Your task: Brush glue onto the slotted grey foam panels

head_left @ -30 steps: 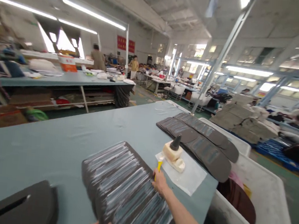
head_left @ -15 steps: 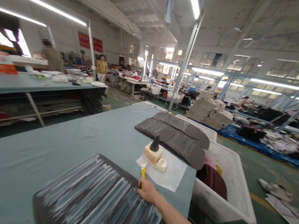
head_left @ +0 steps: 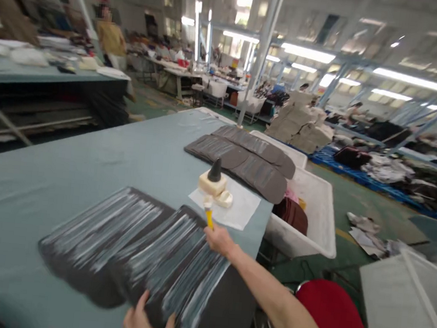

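Note:
My right hand (head_left: 219, 239) is closed round the yellow handle of a brush (head_left: 208, 217), whose whitish head points away from me. Under that wrist lies a dark panel (head_left: 182, 253) streaked with wet white paste. At the bottom, my left hand (head_left: 149, 322) rests at this panel's near edge, thumb and finger spread apart. A second streaked dark panel (head_left: 92, 229) lies to the left, partly overlapped by the first. Beyond the brush, a cream block-like container with a black cone-shaped top (head_left: 212, 181) stands on a white sheet (head_left: 237, 212).
Stacks of dark rounded panels (head_left: 242, 158) lie at the table's far right. Beside the table (head_left: 126, 160) stands a white bin (head_left: 319, 215) with brown pieces inside. A red stool seat (head_left: 335, 319) is at lower right. A person (head_left: 112, 40) stands beyond the table.
The view has tilted down and shifted. My left hand has come into view at the panel's edge. Two streaked panels now show side by side, overlapping. My right hand still holds the brush.

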Available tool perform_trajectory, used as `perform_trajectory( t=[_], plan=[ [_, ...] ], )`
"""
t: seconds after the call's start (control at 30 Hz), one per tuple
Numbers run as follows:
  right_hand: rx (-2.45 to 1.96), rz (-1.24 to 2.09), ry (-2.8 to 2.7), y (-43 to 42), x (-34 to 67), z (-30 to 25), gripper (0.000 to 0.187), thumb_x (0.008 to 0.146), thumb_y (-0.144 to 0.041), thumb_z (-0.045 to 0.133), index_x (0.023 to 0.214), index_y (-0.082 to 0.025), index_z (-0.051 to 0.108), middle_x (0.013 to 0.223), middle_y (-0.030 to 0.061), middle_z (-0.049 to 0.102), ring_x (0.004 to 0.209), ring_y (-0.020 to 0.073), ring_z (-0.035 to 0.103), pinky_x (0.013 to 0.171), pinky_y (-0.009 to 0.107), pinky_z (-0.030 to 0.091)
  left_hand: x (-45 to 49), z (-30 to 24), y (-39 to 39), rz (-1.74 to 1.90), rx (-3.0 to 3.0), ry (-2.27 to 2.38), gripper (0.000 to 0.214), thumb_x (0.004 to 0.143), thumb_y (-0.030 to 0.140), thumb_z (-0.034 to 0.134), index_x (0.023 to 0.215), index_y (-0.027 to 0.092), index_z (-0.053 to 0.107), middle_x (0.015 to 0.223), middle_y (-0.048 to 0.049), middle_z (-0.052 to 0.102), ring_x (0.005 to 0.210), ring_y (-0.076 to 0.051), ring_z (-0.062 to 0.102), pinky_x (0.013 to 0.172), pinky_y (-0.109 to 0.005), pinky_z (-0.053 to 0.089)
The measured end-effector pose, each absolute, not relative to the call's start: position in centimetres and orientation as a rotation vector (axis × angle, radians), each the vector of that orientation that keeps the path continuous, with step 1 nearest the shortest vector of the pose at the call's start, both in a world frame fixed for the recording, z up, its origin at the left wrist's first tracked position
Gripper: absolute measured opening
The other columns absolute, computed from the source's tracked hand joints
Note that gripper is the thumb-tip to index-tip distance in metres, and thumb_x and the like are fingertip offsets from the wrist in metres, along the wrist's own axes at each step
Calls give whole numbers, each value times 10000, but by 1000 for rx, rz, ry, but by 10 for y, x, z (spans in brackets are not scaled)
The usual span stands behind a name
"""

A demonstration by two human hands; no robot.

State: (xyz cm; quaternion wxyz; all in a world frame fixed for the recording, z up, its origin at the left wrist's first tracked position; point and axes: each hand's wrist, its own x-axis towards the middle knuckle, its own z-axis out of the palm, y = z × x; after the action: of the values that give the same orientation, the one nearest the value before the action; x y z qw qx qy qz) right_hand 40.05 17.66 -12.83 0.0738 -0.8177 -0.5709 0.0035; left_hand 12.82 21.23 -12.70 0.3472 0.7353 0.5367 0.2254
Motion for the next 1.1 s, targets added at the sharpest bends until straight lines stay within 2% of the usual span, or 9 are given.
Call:
perform_trajectory(
  t=[0.07, 0.17, 0.43, 0.57, 0.7, 0.87, 1.0, 1.1],
  plan=[
    [-2488, -59, -1633, 160, 419, -122, 197, 862, -174, 373, 926, -175, 559, 880, 85, 549, 686, 142, 451, 586, 230, 321, 133, -103, 198, 565, 1941, 1252, 682, 742, 352, 547, 1360, 225, 287, 1289, -138, 326, 1279, -341, 334, 1029, -541, 370],
    [-2533, -206, -1592, 125, 453, -111, 199, 873, -186, 379, 935, -167, 567, 887, 82, 538, 691, 139, 467, 574, 227, 310, 168, -74, 179, 520, 1904, 1205, 603, 792, 307, 503, 1342, 184, 291, 1294, -140, 298, 1265, -295, 365, 1044, -485, 375],
    [-2731, -504, -1546, 26, 563, -64, 217, 889, -177, 351, 897, -159, 567, 862, 73, 547, 639, 122, 502, 526, 220, 299, 292, -51, 116, 439, 1768, 993, 626, 745, 76, 454, 1339, 205, 303, 1400, -129, 263, 1283, -272, 396, 1021, -408, 409],
    [-2747, -549, -1547, 12, 647, -35, 244, 903, -187, 325, 898, -156, 567, 848, 81, 552, 661, 138, 527, 524, 228, 316, 377, -40, 108, 445, 1734, 942, 673, 717, 38, 459, 1348, 208, 301, 1438, -139, 230, 1285, -265, 401, 1029, -378, 391],
    [-2694, -569, -1523, 36, 762, -16, 237, 899, -214, 337, 898, -170, 570, 836, 80, 565, 683, 151, 542, 536, 233, 338, 482, -39, 126, 518, 1706, 920, 675, 716, 66, 473, 1357, 191, 301, 1446, -146, 247, 1322, -253, 350, 1062, -350, 347],
    [-2576, -565, -1611, 107, 903, -2, 225, 892, -223, 344, 910, -181, 565, 883, 75, 571, 649, 133, 546, 518, 224, 342, 620, -46, 171, 627, 1670, 994, 686, 694, 86, 492, 1344, 164, 288, 1418, -142, 270, 1333, -227, 314, 1098, -330, 288],
    [-2534, -536, -1672, 167, 980, 7, 210, 884, -222, 350, 905, -191, 557, 895, 72, 579, 641, 139, 559, 514, 231, 344, 703, -53, 205, 683, 1640, 1062, 705, 679, 93, 494, 1348, 153, 281, 1440, -140, 239, 1358, -211, 271, 1108, -305, 264],
    [-2492, -441, -1666, 199, 1025, 1, 156, 851, -284, 420, 913, -218, 547, 904, 65, 602, 735, 183, 597, 560, 253, 394, 743, -61, 230, 647, 1612, 1149, 758, 619, 73, 516, 1349, 129, 316, 1457, -159, 237, 1345, -232, 309, 1083, -292, 300]
  ],
)
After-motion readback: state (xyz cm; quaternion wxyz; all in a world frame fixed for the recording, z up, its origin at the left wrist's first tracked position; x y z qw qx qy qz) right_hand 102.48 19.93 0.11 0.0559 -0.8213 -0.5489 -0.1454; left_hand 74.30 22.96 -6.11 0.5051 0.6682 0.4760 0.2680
